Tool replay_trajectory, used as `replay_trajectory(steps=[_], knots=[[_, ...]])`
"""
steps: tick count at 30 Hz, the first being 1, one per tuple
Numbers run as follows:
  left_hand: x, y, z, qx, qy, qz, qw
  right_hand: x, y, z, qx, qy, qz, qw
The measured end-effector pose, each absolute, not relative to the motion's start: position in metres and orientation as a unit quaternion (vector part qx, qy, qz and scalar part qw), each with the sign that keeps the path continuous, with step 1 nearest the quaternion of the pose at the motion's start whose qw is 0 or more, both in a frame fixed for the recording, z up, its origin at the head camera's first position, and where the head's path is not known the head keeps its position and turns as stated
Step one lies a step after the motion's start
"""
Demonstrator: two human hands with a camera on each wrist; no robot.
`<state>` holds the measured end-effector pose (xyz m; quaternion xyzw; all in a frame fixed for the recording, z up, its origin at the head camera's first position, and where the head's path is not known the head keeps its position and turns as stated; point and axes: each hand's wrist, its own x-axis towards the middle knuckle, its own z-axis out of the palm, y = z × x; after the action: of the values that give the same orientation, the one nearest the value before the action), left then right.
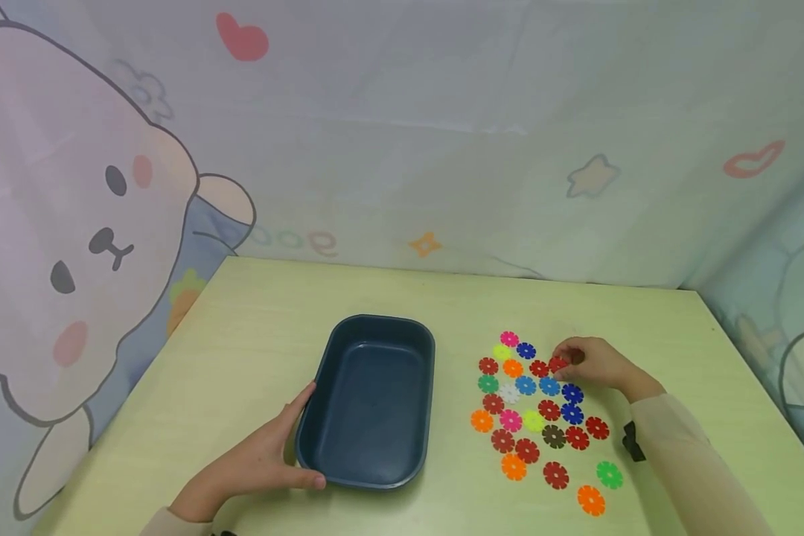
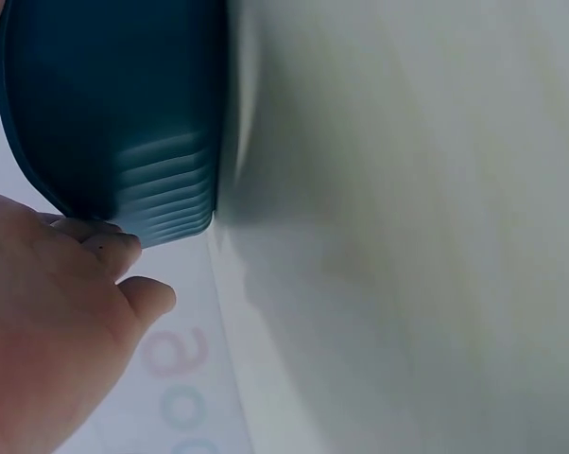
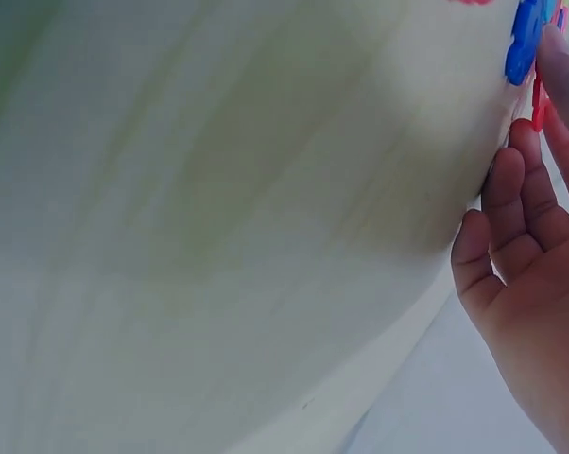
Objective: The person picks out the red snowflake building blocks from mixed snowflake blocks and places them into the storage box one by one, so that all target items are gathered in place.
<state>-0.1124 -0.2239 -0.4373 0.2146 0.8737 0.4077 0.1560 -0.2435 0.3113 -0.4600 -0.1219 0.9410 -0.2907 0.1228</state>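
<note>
A dark blue rectangular tray (image 1: 368, 406) lies on the table, hollow side up. My left hand (image 1: 257, 454) holds its near left corner, fingers along the left side and thumb at the near edge; in the left wrist view the fingers of the left hand (image 2: 62, 293) bend against the tray's outer wall (image 2: 162, 180). To the right, my right hand (image 1: 595, 362) pinches a red notched plastic disc (image 1: 557, 363) between thumb and fingers at the far edge of the spread discs. In the right wrist view the red disc (image 3: 539, 102) shows at the fingertips, partly hidden.
Several notched discs lie flat in a loose group right of the tray, among them a white disc (image 1: 509, 393), a brown disc (image 1: 554, 436), a green disc (image 1: 610, 474) and an orange disc (image 1: 591, 500). A printed cloth (image 1: 402, 134) hangs behind the table.
</note>
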Motion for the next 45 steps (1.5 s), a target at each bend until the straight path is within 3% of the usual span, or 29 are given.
replay_trajectory(steps=[11,17,28,45], knots=[[-0.112,-0.221,-0.434,0.22,0.867,0.416,0.164,-0.245,0.315,-0.459,-0.118,0.942,-0.288,0.128],[-0.109,-0.22,-0.434,0.214,0.865,0.421,0.169,-0.244,0.311,-0.456,-0.131,0.941,-0.295,0.102],[-0.106,-0.217,-0.431,0.214,0.868,0.418,0.158,-0.239,0.264,-0.414,-0.244,0.924,-0.293,0.019],[-0.11,-0.215,-0.434,0.215,0.868,0.42,0.155,-0.223,0.186,-0.379,-0.382,0.867,-0.32,0.005]])
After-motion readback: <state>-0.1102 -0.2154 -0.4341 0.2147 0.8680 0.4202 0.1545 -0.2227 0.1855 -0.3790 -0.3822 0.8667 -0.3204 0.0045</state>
